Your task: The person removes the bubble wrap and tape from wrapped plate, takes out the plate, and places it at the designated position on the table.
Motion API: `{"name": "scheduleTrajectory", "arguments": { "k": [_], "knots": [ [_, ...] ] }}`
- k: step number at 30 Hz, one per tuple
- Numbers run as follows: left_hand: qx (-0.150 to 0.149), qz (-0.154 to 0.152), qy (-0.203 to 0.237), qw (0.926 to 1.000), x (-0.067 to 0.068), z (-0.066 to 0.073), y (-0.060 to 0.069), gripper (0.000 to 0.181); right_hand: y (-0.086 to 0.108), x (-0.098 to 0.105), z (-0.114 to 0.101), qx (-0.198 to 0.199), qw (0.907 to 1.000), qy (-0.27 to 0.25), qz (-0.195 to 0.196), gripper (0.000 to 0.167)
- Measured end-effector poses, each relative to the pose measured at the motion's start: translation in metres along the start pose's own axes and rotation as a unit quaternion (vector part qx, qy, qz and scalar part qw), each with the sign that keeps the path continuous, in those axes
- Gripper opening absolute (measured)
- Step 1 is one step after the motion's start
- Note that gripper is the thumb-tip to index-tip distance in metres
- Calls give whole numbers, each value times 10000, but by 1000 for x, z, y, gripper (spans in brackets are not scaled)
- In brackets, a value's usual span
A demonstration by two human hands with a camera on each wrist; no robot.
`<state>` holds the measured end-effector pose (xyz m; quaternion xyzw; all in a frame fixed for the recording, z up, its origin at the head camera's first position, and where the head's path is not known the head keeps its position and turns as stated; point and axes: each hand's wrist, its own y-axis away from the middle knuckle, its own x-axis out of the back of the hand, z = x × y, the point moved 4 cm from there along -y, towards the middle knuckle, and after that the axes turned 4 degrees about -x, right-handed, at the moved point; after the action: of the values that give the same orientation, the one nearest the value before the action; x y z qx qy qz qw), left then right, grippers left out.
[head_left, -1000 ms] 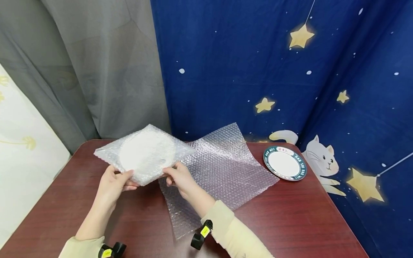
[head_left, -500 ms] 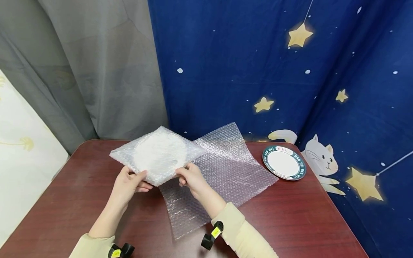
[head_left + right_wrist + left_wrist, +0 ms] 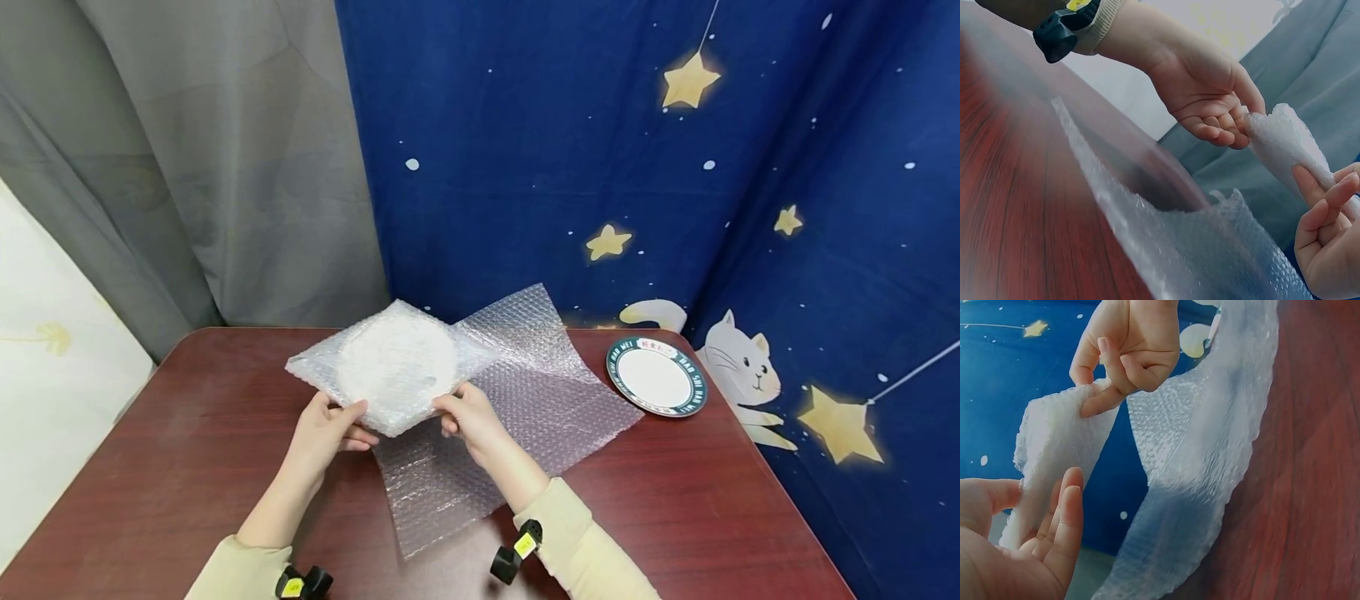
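A flat bubble-wrapped bundle [image 3: 397, 358] is lifted over the table, a round white plate shape showing through its layers. My left hand [image 3: 324, 437] pinches its near left edge, thumb on top and fingers beneath. At the near right edge, my right hand [image 3: 474, 419] pinches it between thumb and fingers. In the left wrist view the bundle [image 3: 1063, 437] is seen edge-on between both hands. Below and to the right lies a spread sheet of bubble wrap [image 3: 525, 408], partly covered by the bundle and right hand.
A plate with a dark green lettered rim [image 3: 618, 362] lies at the far right of the red-brown table [image 3: 675, 508]. Behind the table hang a grey curtain [image 3: 285, 183] and a blue starry curtain [image 3: 510, 167].
Both hands have carried the wrapped bundle to the right, further over the sheet of bubble wrap. The grip of each hand looks the same. The sheet and the green-rimmed plate stay put.
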<state>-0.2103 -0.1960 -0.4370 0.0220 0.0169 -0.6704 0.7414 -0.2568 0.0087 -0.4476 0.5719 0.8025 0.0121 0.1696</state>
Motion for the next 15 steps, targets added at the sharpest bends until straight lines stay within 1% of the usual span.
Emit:
{"name": "scheduleTrajectory", "arguments": {
  "k": [4,11,15],
  "knots": [
    [120,-23,-17,9999,-6,-5,-1,28,2,10,0,28,10000,73,13,14],
    [280,-30,-53,9996,-16,-15,-5,15,7,28,1,7,9997,238,7,14],
    [369,-16,-71,9993,-22,-19,-8,15,9,36,0,7,9996,276,40,16]
  ]
}}
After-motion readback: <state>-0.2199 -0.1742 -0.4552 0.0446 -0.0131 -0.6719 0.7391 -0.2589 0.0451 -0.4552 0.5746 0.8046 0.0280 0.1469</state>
